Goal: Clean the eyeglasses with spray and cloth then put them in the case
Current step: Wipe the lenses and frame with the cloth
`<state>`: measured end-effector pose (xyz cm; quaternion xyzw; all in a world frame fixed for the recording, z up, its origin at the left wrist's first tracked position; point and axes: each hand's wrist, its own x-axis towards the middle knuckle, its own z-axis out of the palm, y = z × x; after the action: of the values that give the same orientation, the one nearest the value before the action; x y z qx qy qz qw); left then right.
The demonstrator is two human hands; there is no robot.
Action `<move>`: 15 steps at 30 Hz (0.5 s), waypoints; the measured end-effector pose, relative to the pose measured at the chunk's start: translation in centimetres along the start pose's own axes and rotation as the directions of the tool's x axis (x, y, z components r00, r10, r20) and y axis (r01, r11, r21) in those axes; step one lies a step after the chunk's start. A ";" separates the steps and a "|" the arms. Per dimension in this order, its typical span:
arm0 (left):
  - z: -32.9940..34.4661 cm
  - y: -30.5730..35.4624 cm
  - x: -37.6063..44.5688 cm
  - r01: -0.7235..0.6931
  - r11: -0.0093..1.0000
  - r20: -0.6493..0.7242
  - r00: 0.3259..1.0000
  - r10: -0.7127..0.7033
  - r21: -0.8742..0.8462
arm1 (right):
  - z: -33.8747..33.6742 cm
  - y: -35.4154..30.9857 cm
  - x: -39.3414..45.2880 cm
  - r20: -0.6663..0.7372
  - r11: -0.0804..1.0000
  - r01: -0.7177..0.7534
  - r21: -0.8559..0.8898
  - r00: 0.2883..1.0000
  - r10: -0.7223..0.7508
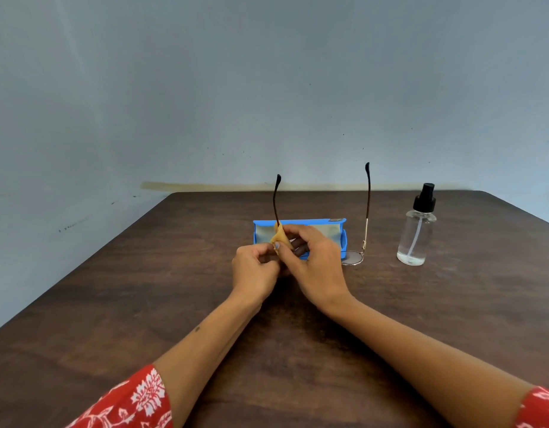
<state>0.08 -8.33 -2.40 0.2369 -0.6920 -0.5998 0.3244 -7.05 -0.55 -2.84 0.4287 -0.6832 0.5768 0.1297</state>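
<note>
Both hands held the eyeglasses (353,257) just in front of the open blue case (298,223). The left hand (254,267) pinched the frame; the right hand (313,261) pinched a tan cloth (279,236) around one lens. The spray bottle (416,233) stood right of the case on the surface (143,304).

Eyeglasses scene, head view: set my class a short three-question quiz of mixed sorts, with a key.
1. True or false: the spray bottle lies on its side.
2. Which hand presses the cloth on the eyeglasses? A left hand B right hand
3. Fill in: the blue case is ____ (open/closed).

Key: 1 false, it stands upright; 2 B, while the left hand steadies the frame; 3 open.
</note>
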 end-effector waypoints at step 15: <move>0.1 -0.1 -0.1 -0.011 0.999 0.014 1.000 0.011 -0.036 | 0.6 -0.5 0.7 -0.072 1.000 -0.023 0.010 0.997 0.024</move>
<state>0.10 -8.19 -2.49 0.2229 -0.6848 -0.6120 0.3269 -6.91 -1.41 -2.15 0.4000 -0.6802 0.5967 0.1455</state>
